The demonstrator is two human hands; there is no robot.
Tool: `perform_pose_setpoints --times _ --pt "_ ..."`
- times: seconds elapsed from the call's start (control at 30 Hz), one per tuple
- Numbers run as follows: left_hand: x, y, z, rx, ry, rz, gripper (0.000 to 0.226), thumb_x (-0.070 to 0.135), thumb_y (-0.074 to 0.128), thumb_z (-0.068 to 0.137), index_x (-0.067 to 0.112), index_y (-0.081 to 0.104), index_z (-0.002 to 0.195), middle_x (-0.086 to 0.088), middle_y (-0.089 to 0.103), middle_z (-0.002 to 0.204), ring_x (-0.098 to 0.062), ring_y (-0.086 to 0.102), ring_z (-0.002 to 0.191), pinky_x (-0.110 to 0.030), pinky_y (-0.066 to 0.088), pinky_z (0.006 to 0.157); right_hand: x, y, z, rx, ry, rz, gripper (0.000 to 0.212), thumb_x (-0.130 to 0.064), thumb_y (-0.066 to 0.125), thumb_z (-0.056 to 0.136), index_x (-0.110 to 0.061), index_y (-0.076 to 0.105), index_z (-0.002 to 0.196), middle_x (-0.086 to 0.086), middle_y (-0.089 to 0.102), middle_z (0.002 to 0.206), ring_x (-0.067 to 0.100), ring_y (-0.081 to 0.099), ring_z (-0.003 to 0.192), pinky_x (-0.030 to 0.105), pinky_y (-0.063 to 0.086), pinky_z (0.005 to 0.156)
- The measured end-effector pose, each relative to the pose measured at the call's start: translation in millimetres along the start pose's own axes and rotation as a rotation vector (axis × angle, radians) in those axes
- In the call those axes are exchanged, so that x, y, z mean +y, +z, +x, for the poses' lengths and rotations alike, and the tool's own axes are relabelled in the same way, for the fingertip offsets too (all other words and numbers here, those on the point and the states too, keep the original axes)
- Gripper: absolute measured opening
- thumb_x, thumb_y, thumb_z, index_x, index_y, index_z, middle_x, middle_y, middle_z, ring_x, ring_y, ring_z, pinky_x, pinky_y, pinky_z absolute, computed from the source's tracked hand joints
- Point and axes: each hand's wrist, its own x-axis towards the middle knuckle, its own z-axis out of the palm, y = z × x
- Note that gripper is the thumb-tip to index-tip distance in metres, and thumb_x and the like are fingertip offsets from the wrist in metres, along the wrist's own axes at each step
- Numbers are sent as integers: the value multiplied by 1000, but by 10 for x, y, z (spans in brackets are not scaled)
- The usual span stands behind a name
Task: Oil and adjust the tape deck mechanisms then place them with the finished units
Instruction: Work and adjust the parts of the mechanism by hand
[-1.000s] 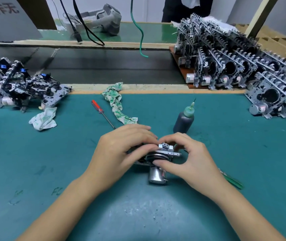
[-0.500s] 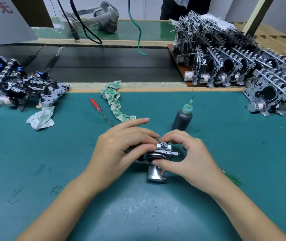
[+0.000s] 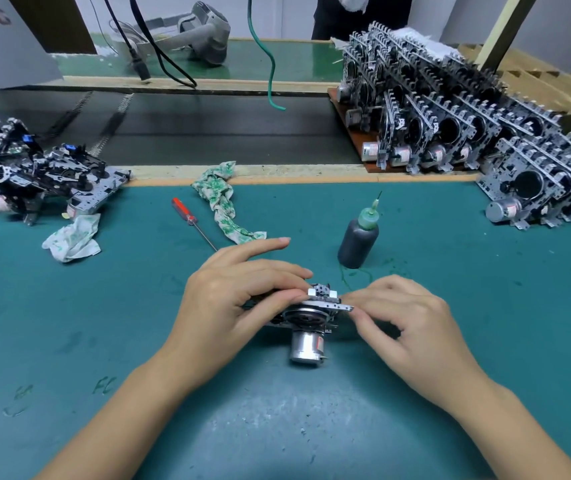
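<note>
Tape deck mechanism (image 3: 312, 313) is kept on the green worktop (image 3: 485, 306), near the front edge and between the two hands, with its round silver motor (image 3: 306, 348) turned toward the camera. It is gripped from the left side by the left hand (image 3: 239, 299): the thumb and the middle fingers are curled onto its frame, while the index finger is stretched out above and touches nothing. At the right end of the metal frame the right hand (image 3: 412, 323) is seen, with its fingers bent together close to the frame tip. This hand is blurred, so it cannot be told if the part is really pinched or only touched.

An adjustment step seems to be in progress on this unit. The dark oil bottle (image 3: 358, 240) with the green nozzle is set upright just behind the hands and is not held, so the oiling of this piece is probably finished, though this is only a judgement. The red screwdriver (image 3: 190, 220) is left lying near a crumpled cloth (image 3: 225, 202).

A small loose pile of mechanisms (image 3: 34, 178) is seen at the far left, and many units are stacked in neat rows (image 3: 467, 126) at the far right. Which group is the finished one cannot be confirmed; the ordered rows are the more likely. Placing of the present unit is still to be done.
</note>
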Motion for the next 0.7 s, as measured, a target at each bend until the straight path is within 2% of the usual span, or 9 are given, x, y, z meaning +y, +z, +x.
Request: perform_pose_setpoints --times 0.13,0.23,0.3,0.4,0.5,0.6,0.7 --pt "20 7 4 6 -17 -8 24 32 56 88 19 75 85 18 69 97 -7 57 115 -37 47 94 -12 -2 2 -43 27 13 34 -34 45 89 -19 73 76 -27 64 80 8 56 76 29 47 71" --pt "25 -21 23 -34 -29 -81 14 31 59 86 26 71 91 17 69 99 -3 58 112 -24 45 96 -44 -64 35 27 56 173 32 -37 45 91 -18 69 81 -19 64 82 5 56 80 27 46 73" --pt "31 -58 39 -72 -41 -118 11 31 65 83 29 68 93 17 69 99 1 59 107 -16 43 94 -117 -105 100 68 34 238 27 -39 48 90 -17 62 84 -13 57 78 3 51 75 23 43 69" --pt "48 -98 75 -112 -91 -164 6 23 71 80 26 67 83 16 69 94 3 62 92 -8 42 81 -239 -124 248 29 -109 -26 32 -44 47 89 -15 55 78 -10 43 71 6 38 62 27 38 51" --pt "82 -103 121 -156 -115 -193 4 20 69 79 24 68 78 12 71 89 3 64 88 -10 43 79 -281 -197 361 -51 -246 -229 36 -41 43 91 -13 56 74 -2 47 67 17 45 53 29 36 37" --pt "179 -47 196 -210 -84 -208 4 20 69 80 23 68 79 10 72 89 5 63 86 -11 45 78 -226 -353 297 -94 -325 -285 36 -36 42 94 -13 57 71 -1 44 64 19 45 48 27 33 33" --pt "379 146 340 -264 8 -261 4 19 69 81 16 71 80 7 72 89 1 64 87 -15 47 80 -107 -657 104 -61 -286 -293 37 -34 42 95 -14 57 68 -4 42 61 16 40 47 27 33 34"
